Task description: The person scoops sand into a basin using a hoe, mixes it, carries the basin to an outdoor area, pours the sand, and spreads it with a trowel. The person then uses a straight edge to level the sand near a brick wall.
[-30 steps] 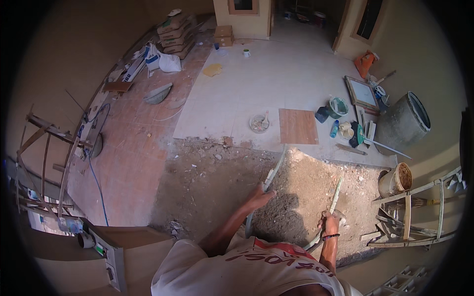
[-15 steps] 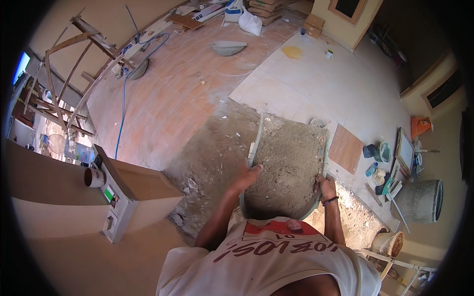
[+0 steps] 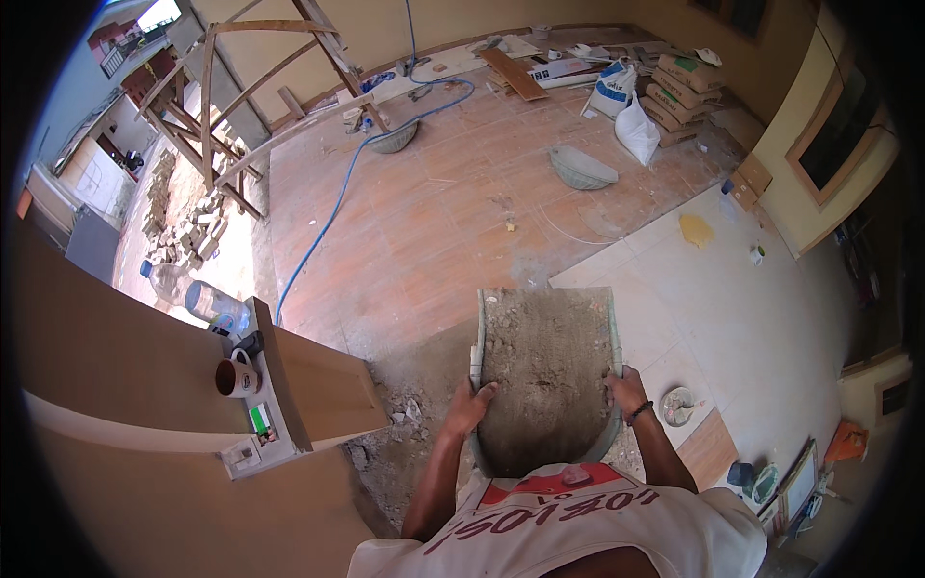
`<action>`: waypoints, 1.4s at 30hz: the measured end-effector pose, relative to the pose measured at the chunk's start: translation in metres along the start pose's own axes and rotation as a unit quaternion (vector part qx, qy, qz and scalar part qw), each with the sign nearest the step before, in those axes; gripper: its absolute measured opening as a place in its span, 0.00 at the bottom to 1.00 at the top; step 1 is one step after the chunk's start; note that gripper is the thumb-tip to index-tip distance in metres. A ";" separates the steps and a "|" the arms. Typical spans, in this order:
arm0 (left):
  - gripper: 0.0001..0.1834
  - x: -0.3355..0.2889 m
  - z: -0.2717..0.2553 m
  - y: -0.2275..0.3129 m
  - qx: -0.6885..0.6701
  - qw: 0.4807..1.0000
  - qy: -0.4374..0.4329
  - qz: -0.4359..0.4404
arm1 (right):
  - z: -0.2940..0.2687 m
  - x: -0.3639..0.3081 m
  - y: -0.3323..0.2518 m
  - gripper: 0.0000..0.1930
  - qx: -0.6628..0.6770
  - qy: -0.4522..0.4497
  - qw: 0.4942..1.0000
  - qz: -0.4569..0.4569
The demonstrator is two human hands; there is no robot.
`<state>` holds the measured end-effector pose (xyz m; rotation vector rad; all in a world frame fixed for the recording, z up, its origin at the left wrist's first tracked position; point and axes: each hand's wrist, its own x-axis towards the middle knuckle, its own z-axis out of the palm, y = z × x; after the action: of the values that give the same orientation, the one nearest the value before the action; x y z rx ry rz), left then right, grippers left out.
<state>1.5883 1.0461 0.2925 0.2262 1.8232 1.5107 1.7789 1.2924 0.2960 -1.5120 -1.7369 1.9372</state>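
Observation:
I hold a large square floor tile (image 3: 545, 361) in front of my chest, its mortar-caked underside facing up at me. My left hand (image 3: 472, 405) grips its left edge and my right hand (image 3: 624, 389) grips its right edge; a dark band sits on the right wrist. Below the tile lies a patch of rough grey mortar bed (image 3: 414, 405) on the floor.
Pale laid tiles (image 3: 752, 318) spread to the right, reddish bare floor (image 3: 434, 212) ahead. A blue hose (image 3: 337, 197), two mortar pans (image 3: 581, 169), stacked cement bags (image 3: 689, 91), wooden trestles (image 3: 217, 106). A low wall ledge with a mug (image 3: 236, 378) and bottle stands left. Tools lie at lower right (image 3: 771, 477).
The tile has come up off the mortar bed and now rests flat in both hands in front of me. My view has turned left toward the reddish floor.

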 end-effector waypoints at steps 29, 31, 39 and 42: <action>0.21 0.314 -0.321 0.199 -0.015 0.940 0.340 -0.027 | 0.451 0.359 -0.380 0.14 -0.190 -0.312 0.927 -0.090; 0.20 0.342 -0.336 0.213 -0.041 0.933 0.357 -0.025 | 0.477 0.379 -0.408 0.14 -0.201 -0.328 0.919 -0.087; 0.23 0.404 -0.376 0.259 -0.044 0.894 0.444 -0.026 | 0.577 0.439 -0.512 0.07 -0.252 -0.407 0.871 -0.107; 0.25 0.423 -0.395 0.261 -0.052 0.881 0.469 -0.042 | 0.617 0.452 -0.531 0.06 -0.274 -0.415 0.862 -0.096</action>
<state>0.9571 1.0557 0.3594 -0.7676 2.3979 1.8005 0.8524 1.3506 0.3654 -0.4875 -2.8362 2.2658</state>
